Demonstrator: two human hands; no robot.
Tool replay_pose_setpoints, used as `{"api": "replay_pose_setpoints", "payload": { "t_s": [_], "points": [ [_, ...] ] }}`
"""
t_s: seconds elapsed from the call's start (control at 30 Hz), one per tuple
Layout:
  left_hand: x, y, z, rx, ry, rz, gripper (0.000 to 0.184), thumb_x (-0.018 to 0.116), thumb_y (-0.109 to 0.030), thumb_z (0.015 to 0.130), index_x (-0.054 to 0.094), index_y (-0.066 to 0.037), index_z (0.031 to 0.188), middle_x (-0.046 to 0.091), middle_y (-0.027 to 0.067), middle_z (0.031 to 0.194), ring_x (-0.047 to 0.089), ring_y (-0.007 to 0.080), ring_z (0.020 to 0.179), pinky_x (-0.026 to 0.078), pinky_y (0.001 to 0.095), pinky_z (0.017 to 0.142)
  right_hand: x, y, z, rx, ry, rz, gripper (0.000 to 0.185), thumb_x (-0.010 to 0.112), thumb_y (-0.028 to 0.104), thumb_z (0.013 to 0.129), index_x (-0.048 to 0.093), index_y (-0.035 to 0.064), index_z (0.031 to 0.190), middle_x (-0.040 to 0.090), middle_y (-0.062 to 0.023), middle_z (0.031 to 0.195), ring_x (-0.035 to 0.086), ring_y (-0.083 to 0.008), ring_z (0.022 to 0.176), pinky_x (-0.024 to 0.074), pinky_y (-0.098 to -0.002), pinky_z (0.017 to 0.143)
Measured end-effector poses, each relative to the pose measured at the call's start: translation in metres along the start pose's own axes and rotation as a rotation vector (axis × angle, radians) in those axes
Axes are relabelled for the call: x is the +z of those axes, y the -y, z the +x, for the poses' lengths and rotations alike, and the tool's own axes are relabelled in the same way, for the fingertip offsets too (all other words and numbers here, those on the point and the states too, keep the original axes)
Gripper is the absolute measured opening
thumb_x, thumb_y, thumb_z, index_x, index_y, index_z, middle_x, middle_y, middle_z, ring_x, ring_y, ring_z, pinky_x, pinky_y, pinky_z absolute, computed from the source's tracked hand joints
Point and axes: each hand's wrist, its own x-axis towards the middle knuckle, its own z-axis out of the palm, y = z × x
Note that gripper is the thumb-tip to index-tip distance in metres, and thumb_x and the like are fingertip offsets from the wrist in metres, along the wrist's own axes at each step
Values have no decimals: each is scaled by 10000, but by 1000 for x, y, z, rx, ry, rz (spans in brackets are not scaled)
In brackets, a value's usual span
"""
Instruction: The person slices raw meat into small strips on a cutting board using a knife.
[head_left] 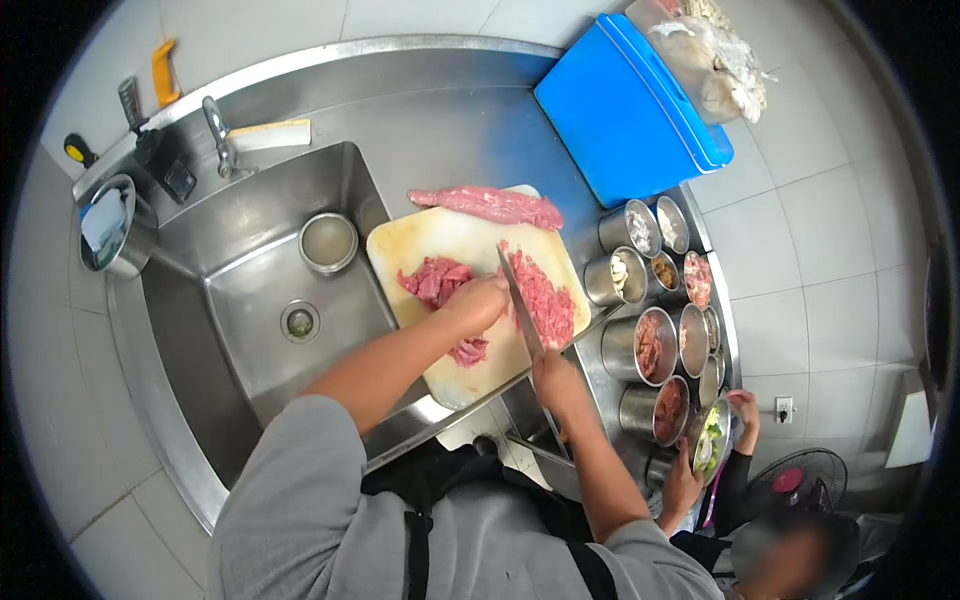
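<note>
My right hand (558, 382) is wrapped round the handle of a kitchen knife (523, 305), its blade pointing away from me across the cutting board (400, 240). Close beside the blade, my left hand (480, 306) has its fingers curled down on raw meat, mostly hidden beneath them. Larger meat chunks (435, 281) lie to the left of that hand, and a smaller meat piece (468, 351) sits nearer me. Right of the knife spreads a pile of finely cut meat (546, 300). One long uncut strip of meat (488, 205) rests along the board's far edge.
A steel sink (245, 290) with a round bowl (328, 243) is at left. The blue cooler (630, 110) stands far right. Several steel containers (640, 346) of ingredients line the right side. A co-worker's hands (684, 487) hold a bowl of cut vegetables (711, 440).
</note>
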Motion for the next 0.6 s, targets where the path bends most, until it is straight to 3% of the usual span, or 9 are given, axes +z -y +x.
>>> {"api": "replay_pose_setpoints", "payload": {
  "t_s": [0.1,0.23,0.33,0.43,0.6],
  "points": [
    [8,8,7,38,-8,178,167,567,-66,821,708,-7,888,676,159,1035,632,320,1069,527,420,924,22,-5,-33,14,28,38,364,441,331,1005,562,19,1146,670,-330,945,657,-501,921,502,-598,847],
    [39,23,9,109,-89,244,144,587,-70,799,718,-21,835,674,143,1002,629,302,1072,531,409,919,52,-1,9,-33,-55,163,364,480,322,997,578,-18,1082,652,-348,971,638,-515,930,499,-585,839],
    [27,20,7,132,-74,269,137,590,-62,792,718,-20,812,666,156,988,637,321,1043,533,425,907,43,-5,25,-96,-59,127,393,475,335,999,573,-42,1053,651,-351,943,639,-512,930,494,-588,839],
    [21,16,7,101,-59,188,135,589,-59,790,701,14,811,660,191,991,648,364,990,537,452,883,3,10,-17,-51,-48,82,379,458,327,999,569,-30,1062,664,-336,929,651,-506,913,504,-588,833],
    [36,26,3,72,-83,239,144,580,-52,786,696,25,822,658,194,983,646,361,987,536,452,885,43,1,-7,-72,-46,121,372,465,312,989,565,-41,1050,656,-350,917,654,-504,899,512,-577,817]
  ]
}}
